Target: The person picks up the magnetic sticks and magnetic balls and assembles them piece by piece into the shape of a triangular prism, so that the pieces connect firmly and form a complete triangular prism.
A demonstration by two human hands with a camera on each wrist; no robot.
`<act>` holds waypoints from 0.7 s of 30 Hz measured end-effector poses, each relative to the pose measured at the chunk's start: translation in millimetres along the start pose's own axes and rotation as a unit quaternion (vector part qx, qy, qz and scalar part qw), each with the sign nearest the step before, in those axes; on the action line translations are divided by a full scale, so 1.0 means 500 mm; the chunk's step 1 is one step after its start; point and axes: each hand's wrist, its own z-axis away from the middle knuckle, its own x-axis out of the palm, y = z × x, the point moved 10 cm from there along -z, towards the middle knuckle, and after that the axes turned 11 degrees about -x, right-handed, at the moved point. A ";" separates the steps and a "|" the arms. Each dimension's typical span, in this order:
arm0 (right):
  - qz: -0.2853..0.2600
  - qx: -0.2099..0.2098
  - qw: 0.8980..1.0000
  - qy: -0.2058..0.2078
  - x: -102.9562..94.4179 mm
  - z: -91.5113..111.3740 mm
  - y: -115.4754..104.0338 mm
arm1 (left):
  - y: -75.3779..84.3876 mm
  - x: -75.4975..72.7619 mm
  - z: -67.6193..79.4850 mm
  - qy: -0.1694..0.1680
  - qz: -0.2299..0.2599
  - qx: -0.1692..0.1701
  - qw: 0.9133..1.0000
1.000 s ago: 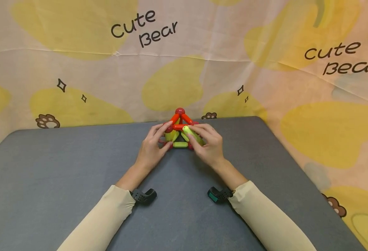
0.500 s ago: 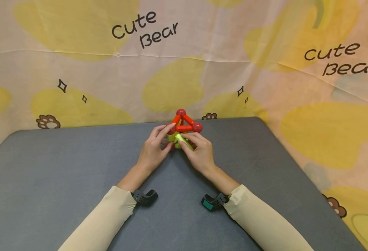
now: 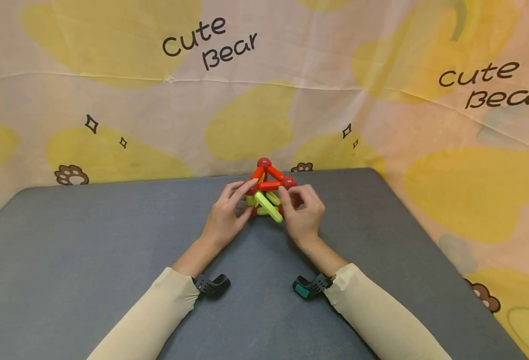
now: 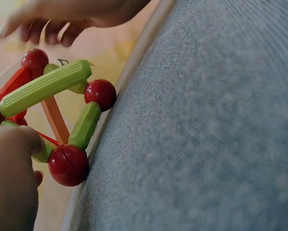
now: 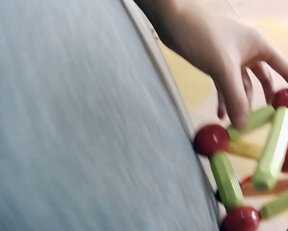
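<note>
A construction of magnetic rods and red balls stands near the table's far edge. Its top is a triangle of red rods [image 3: 270, 185] with a ball [image 3: 264, 162] at the back; green rods [image 4: 84, 126] form the lower part. My left hand [image 3: 223, 215] holds its left side, index finger at an upper ball and thumb low on a green rod near a lower ball [image 4: 68, 166]. One green rod [image 3: 269, 207] slants forward from the upper left ball, its near end free. Beside the right corner ball [image 3: 289, 182] is my right hand [image 3: 305, 212], fingers loosely bent around nothing.
The grey table [image 3: 111, 260] ends just behind the construction, against a printed cloth backdrop [image 3: 246, 120]. Black bands with camera mounts [image 3: 212, 286] sit on both wrists, below the light sleeves.
The right hand first brought the green rod left to the upper left ball, then let it go and drew back right. The left hand and construction have shifted slightly right.
</note>
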 end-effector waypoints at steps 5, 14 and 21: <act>-0.087 0.167 0.971 -0.148 0.029 0.025 0.117 | -0.001 0.003 -0.002 -0.004 0.001 -0.002 1.000; -0.164 0.177 0.899 -0.365 0.099 0.074 0.132 | -0.004 0.001 -0.001 -0.002 0.008 -0.009 1.000; -0.166 0.173 0.917 -0.319 0.091 0.065 0.134 | -0.009 0.003 0.001 -0.001 0.004 -0.010 1.000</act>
